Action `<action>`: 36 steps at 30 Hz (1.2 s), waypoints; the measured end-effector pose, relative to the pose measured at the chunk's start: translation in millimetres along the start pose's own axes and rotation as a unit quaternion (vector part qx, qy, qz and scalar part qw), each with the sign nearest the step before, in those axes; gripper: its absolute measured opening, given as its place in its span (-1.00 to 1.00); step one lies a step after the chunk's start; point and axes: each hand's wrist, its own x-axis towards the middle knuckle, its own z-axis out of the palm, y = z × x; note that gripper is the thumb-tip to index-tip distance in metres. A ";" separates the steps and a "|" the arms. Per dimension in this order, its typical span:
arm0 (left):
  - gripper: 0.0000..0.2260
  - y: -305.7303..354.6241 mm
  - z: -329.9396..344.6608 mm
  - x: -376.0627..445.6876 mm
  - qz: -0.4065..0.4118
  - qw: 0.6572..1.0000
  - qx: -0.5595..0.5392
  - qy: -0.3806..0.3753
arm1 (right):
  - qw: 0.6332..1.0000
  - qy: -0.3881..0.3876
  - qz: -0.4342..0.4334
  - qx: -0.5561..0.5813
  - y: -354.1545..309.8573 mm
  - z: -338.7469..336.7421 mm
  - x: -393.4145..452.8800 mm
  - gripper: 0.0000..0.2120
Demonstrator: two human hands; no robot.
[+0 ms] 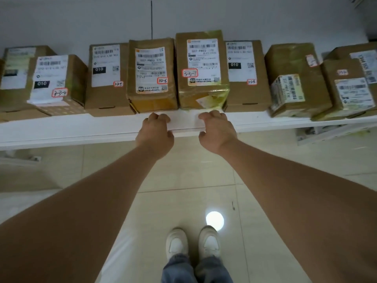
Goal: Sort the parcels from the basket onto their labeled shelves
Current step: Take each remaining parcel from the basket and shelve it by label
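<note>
Parcels (202, 70) are sitting along the shelf (81, 127); I'm seeing left hand (156, 132) and right hand (216, 131) gripping a flat white parcel (183, 121), fingers curled over its edges.

One view only, and it came from a camera worn on the person's head. It looked forward and steeply down. A white shelf (71, 127) ran across the upper half of the frame, close to the lens, with a row of cardboard boxes (152, 73) seen from above and in front. The wide angle bowed the shelf edge, and a pale wall (81, 19) filled the top. Straight below, at the bottom centre, the white shoes (193, 242) stood on the tiled floor (183, 170).
</note>
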 end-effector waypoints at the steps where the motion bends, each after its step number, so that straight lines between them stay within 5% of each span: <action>1: -0.69 5.6 2.1 -4.8 0.026 1.000 -0.003 0.014 | 1.000 0.020 0.007 0.004 10.5 -1.4 -6.9 -0.54; 10: -0.71 144.6 45.4 5.8 0.192 0.980 -0.028 -0.042 | 0.957 0.179 0.229 0.006 154.3 -40.4 -39.5 -0.70; 19: -0.60 202.8 78.0 20.5 0.046 0.998 0.012 -0.045 | 0.990 0.108 0.089 0.028 209.6 -61.0 -25.0 -0.61; 29: -0.50 226.8 85.1 13.9 -0.030 0.998 0.037 -0.034 | 0.999 0.029 -0.017 0.004 212.3 -66.5 -14.4 -0.51; 36: -0.71 284.0 103.4 -5.7 0.051 0.996 -0.040 -0.055 | 0.996 0.057 0.052 -0.039 299.0 -75.0 -65.4 -0.80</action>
